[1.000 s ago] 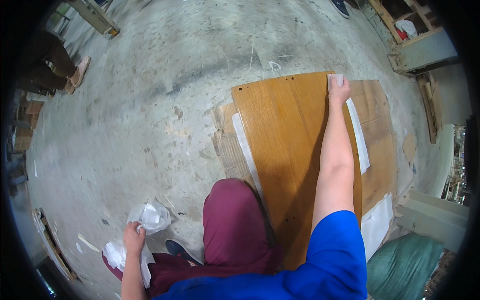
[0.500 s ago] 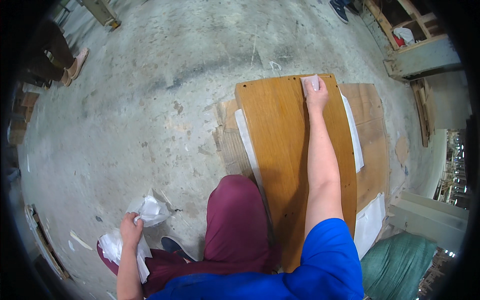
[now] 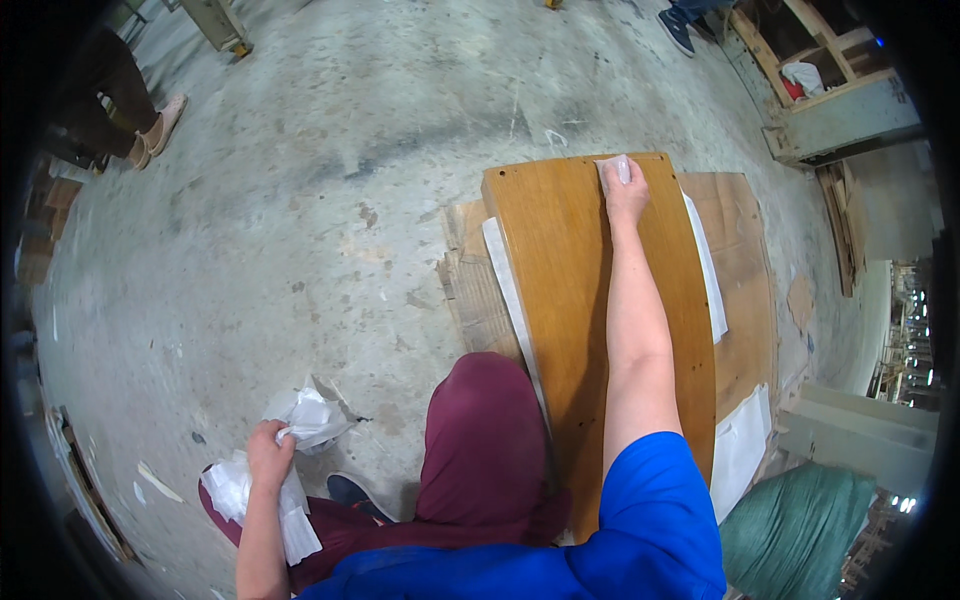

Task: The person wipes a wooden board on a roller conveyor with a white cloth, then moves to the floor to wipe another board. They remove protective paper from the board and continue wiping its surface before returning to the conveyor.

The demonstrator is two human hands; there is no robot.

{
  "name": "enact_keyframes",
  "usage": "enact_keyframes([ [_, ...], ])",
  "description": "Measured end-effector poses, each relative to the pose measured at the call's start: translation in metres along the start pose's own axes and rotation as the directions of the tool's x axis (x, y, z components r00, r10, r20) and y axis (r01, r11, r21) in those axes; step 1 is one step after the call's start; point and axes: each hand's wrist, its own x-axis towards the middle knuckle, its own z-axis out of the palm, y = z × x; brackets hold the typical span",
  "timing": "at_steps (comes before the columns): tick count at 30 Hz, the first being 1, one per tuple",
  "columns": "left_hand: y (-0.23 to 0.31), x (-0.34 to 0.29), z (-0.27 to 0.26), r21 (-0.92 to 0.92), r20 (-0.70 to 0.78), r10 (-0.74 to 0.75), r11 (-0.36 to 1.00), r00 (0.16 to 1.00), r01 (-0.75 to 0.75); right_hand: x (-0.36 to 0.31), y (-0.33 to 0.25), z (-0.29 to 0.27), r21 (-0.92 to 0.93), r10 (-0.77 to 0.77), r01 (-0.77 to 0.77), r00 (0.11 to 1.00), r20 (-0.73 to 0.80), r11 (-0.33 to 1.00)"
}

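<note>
A long brown wooden panel (image 3: 560,290) with small holes along its far edge lies in front of me, right of my knee. At its far end my right hand (image 3: 627,195) presses a small pale pinkish-white pad (image 3: 611,173) flat on the wood. The pad looks like folded cloth or foam; I cannot tell which. Down at the left, my left hand (image 3: 269,456) is closed on a crumpled thin white sheet (image 3: 314,414). More white sheet (image 3: 232,484) hangs below that hand over my thigh.
Flattened cardboard (image 3: 735,270) and white sheets (image 3: 740,445) lie under and beside the panel. Green woven sacking (image 3: 800,530) is at the lower right. A grey metal frame (image 3: 850,120) stands far right. Other people's feet show at far left (image 3: 160,130) and far right (image 3: 676,33).
My right hand and the pad have slid slightly left across the panel's far end. The left hand keeps its hold on the white sheet. The whole view has shifted a little.
</note>
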Motion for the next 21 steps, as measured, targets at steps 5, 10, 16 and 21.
enact_keyframes([
  [5,0.005,-0.002,-0.001,-0.025,-0.001,0.013,1.0,1.0,-0.013,-0.01,-0.006,0.003,-0.017,-0.019,0.019,1.0,0.02,1.0],
  [10,0.009,-0.002,-0.005,-0.079,-0.002,0.017,0.997,1.0,-0.017,-0.028,-0.019,0.014,0.05,-0.022,0.02,0.998,0.052,0.999],
  [16,0.009,-0.003,-0.007,-0.129,-0.004,0.055,0.99,0.998,-0.055,-0.055,-0.039,0.031,0.094,-0.081,0.071,0.992,0.101,0.993],
  [21,0.01,-0.004,-0.01,-0.167,-0.005,0.059,0.984,0.998,-0.059,-0.086,-0.059,0.048,0.166,-0.073,0.041,0.979,0.192,0.985],
])
